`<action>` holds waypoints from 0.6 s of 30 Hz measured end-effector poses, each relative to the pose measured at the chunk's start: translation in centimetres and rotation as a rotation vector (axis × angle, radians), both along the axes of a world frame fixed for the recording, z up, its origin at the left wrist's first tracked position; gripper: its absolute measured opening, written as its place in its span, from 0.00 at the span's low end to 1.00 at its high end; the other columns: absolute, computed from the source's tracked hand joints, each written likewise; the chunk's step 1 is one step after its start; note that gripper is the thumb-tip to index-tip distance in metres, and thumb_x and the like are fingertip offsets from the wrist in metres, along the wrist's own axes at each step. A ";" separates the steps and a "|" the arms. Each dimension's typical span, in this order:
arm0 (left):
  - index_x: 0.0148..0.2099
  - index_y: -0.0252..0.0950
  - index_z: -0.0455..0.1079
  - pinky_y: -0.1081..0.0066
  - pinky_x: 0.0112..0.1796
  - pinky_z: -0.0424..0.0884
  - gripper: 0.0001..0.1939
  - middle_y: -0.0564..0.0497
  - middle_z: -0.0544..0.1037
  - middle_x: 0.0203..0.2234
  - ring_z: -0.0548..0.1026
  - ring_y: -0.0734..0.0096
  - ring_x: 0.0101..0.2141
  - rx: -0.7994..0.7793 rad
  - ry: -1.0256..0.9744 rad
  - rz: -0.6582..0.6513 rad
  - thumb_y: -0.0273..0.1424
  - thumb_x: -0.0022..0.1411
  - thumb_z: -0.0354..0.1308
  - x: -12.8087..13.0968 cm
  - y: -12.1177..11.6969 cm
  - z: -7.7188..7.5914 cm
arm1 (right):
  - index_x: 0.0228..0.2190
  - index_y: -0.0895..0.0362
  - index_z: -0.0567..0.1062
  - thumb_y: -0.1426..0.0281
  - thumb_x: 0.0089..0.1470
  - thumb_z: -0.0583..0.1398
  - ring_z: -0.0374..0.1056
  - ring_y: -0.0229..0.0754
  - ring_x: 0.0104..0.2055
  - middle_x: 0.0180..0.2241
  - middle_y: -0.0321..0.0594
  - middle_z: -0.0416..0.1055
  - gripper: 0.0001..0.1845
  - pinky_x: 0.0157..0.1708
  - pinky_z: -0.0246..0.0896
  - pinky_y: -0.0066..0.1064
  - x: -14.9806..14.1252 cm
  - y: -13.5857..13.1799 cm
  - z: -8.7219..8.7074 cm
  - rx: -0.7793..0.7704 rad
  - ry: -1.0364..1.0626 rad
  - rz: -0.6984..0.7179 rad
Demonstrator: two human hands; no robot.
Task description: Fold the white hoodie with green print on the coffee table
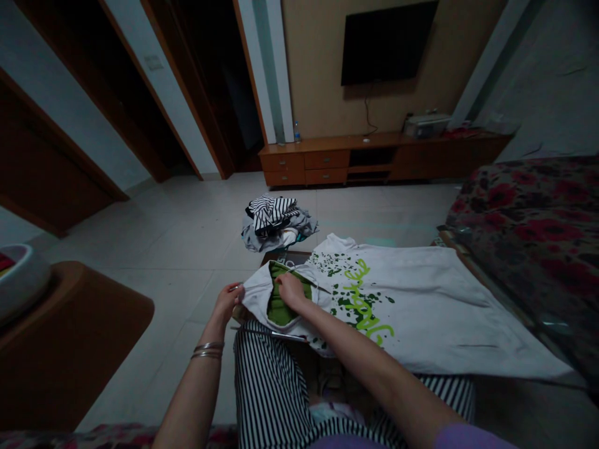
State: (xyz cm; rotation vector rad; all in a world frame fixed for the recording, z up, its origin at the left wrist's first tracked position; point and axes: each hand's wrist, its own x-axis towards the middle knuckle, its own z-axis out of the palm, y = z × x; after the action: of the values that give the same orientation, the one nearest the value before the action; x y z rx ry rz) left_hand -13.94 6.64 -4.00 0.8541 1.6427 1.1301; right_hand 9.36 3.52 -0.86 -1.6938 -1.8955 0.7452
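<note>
A white hoodie (421, 293) with green splatters and bright green lettering lies spread flat, its hood toward the left and its hem toward the right. My left hand (229, 300) pinches the tip of the hood at its far left end. Over the green hood lining (278, 305), my right hand (291, 290) is closed, with its curled fingers on the fabric; the fingertips are partly hidden. A drawstring hangs near the hood opening. Beneath the hoodie, part of a low table (299, 256) shows.
Beyond the table sits a pile of folded clothes (276, 221), black-and-white striped on top. A flowered sofa (528, 218) stands at the right. To the left is a brown stand (84, 324) with a white bowl (23, 287). A wooden TV cabinet (327, 163) lines the far wall.
</note>
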 end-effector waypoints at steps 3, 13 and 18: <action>0.41 0.29 0.69 0.73 0.25 0.69 0.19 0.52 0.74 0.24 0.73 0.71 0.25 -0.059 0.099 0.004 0.29 0.45 0.66 0.2 0.5 -0.1 | 0.41 0.56 0.76 0.68 0.61 0.53 0.69 0.43 0.43 0.41 0.43 0.74 0.12 0.41 0.59 0.29 -0.2 -3.4 0.7 0.131 -0.090 0.166; 0.44 0.28 0.68 0.70 0.26 0.72 0.17 0.52 0.74 0.20 0.73 0.72 0.21 -0.036 0.218 0.007 0.21 0.49 0.60 1.2 0.2 -0.4 | 0.46 0.49 0.74 0.70 0.59 0.54 0.70 0.41 0.42 0.38 0.39 0.75 0.15 0.40 0.58 0.29 -1.7 -8.8 -0.4 0.194 -0.151 0.283; 0.42 0.28 0.69 0.61 0.35 0.74 0.16 0.47 0.76 0.26 0.76 0.62 0.31 0.073 0.400 0.052 0.21 0.47 0.59 1.3 0.0 -0.3 | 0.37 0.55 0.79 0.67 0.58 0.54 0.72 0.43 0.38 0.36 0.43 0.77 0.13 0.36 0.59 0.30 -0.6 -8.4 -1.4 -0.002 -0.234 0.225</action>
State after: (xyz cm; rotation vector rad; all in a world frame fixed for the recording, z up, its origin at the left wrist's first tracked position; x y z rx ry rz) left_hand -12.61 6.59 -4.30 1.1468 1.9654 1.1103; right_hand 8.73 -4.89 -2.29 -1.6475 -2.2750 0.6544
